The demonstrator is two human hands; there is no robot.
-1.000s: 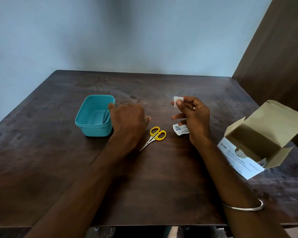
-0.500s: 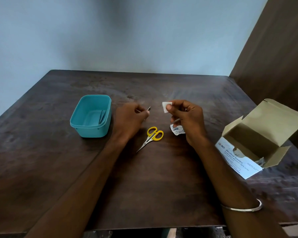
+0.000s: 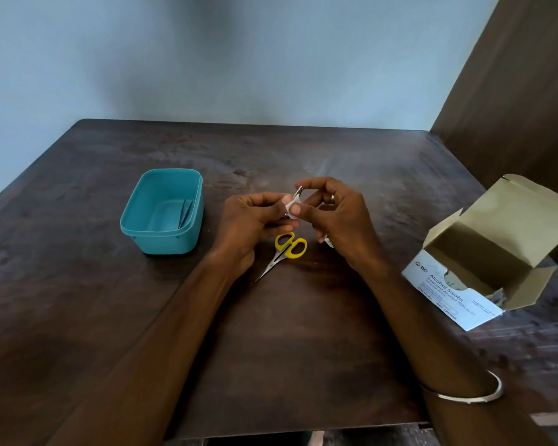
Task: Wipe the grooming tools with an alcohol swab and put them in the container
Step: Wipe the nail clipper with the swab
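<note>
A small slender metal grooming tool (image 3: 297, 192) is gripped in the curled left hand (image 3: 255, 220), long axis tilted up-right — the white alcohol swab (image 3: 290, 207), pinched by the right hand (image 3: 335, 217), touches it above the yellow-handled scissors (image 3: 285, 251); the teal plastic container (image 3: 161, 210) lies well left.

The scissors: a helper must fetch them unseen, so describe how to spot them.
On the dark wooden table, look right of the teal container, just below both hands. The scissors lie flat, the only thing with yellow handles.
</note>
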